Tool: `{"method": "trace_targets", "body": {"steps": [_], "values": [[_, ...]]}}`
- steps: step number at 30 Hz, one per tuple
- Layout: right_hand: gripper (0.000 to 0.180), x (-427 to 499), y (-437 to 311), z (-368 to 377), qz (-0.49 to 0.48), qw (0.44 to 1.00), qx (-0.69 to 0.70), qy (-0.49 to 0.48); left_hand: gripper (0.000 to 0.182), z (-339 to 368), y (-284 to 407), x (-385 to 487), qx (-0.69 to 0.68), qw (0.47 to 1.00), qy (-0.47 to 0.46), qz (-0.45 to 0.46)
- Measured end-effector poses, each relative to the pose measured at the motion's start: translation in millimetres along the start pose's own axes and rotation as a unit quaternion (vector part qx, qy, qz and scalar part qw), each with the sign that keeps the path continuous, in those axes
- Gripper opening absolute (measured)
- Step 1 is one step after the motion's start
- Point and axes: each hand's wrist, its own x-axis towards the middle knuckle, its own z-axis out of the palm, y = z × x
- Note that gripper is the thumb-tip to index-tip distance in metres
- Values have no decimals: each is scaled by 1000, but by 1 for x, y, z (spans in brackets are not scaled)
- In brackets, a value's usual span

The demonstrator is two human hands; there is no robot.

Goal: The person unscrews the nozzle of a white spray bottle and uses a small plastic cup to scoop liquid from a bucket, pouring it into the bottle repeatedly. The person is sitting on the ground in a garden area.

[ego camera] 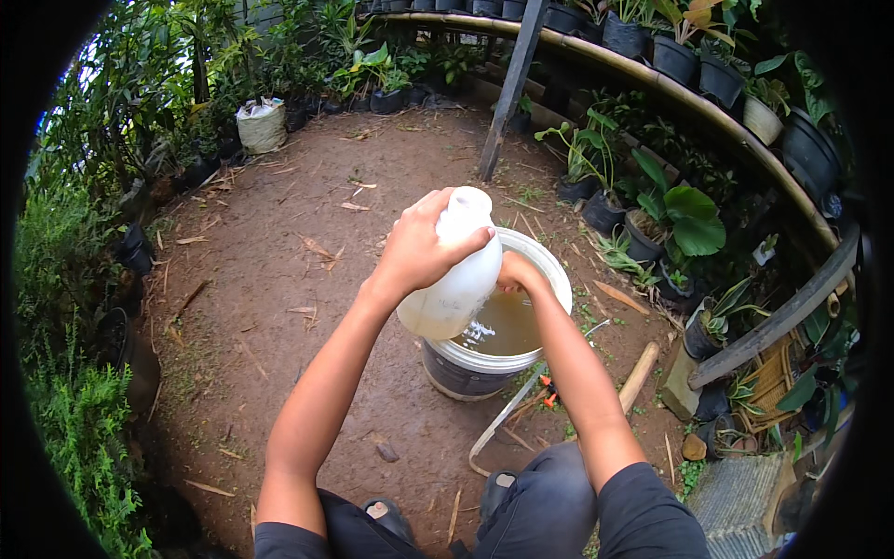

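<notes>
My left hand [427,241] is wrapped around the upper part of a white translucent plastic bottle [454,297], its fingers on the far side and its thumb across the front. Some cloudy liquid shows in the bottle's base. The bottle leans above the left side of a plastic bucket [563,279] with a white rim and a dark band. Murky brownish water [513,328] partly fills the bucket. My right hand [515,271] reaches inside the bucket behind the bottle. The bottle hides most of its fingers, so I cannot tell whether they hold anything.
A pale bent hose [492,430], a small orange-and-black fitting [549,393] and a wooden handle [639,374] lie right of the bucket. A dark post [513,91] rises beyond it. Potted plants [646,230] crowd the right, and a white sack [262,126] stands far left.
</notes>
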Motion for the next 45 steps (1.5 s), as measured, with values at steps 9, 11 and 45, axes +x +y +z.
{"method": "trace_targets", "body": {"steps": [9,11,45], "values": [[20,-38,8,-50,-32,968,243,-47,61,-7,0,-4,-20,999,16,-18],[17,-46,3,-63,-55,961,267,-36,61,-7,1,-6,-17,1000,17,-12],[26,-172,-101,-129,-331,821,372,280,65,2,1,-3,6,1000,15,0]]}}
